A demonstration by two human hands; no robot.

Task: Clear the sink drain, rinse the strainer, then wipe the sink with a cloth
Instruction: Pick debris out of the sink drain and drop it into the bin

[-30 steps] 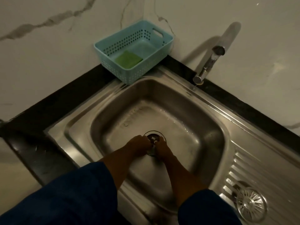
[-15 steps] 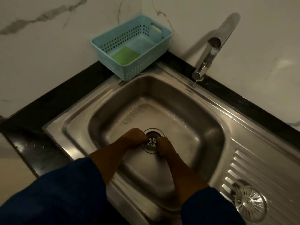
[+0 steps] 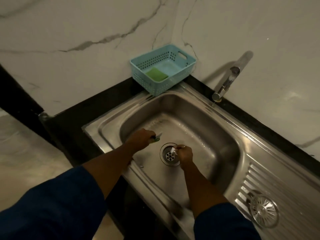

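Note:
A steel sink (image 3: 216, 135) fills the middle of the view, with its round drain (image 3: 168, 155) in the basin floor. My left hand (image 3: 140, 139) is closed on green and pale scraps (image 3: 156, 138), left of the drain. My right hand (image 3: 185, 154) pinches a small white scrap (image 3: 172, 150) right over the drain opening. The round metal strainer (image 3: 264, 211) lies on the ribbed drainboard at the lower right. A green cloth or pad (image 3: 156, 74) lies in the blue basket (image 3: 173, 84) behind the sink.
The tap (image 3: 226, 80) reaches over the sink's back right rim. A black counter (image 3: 69, 122) borders the sink, with white marbled walls behind. The ribbed drainboard (image 3: 277, 184) extends to the right.
My left hand has moved away from the drain to the left with scraps in it. My right hand has lifted a white scrap from the drain. The camera has pulled back.

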